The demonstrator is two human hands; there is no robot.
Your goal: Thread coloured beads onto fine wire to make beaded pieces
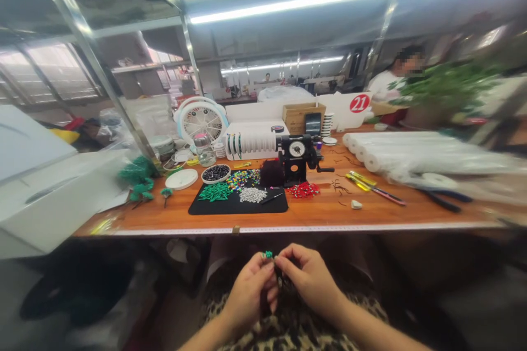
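Observation:
Both hands meet over the lap, below the table's front edge. My left hand (252, 284) pinches a small green beaded piece (269, 254) between thumb and forefinger; the green part shows just above the fingertips. My right hand (307, 274) is closed at the thumb and forefinger beside it, on something thin and dark that is too small to name. On the table ahead, a black mat (230, 208) bears green pieces (214, 192), silvery-white beads (252, 194) and multicoloured beads (242, 179).
A black hand-cranked machine (297, 158) stands behind red pieces (303, 190). Pliers (442, 199), yellow-handled tools (366, 182) and white rolls (395, 148) lie right. A white fan (202, 123), white box (53, 203) and green clusters (140, 178) are left. A person (389, 82) sits at back right.

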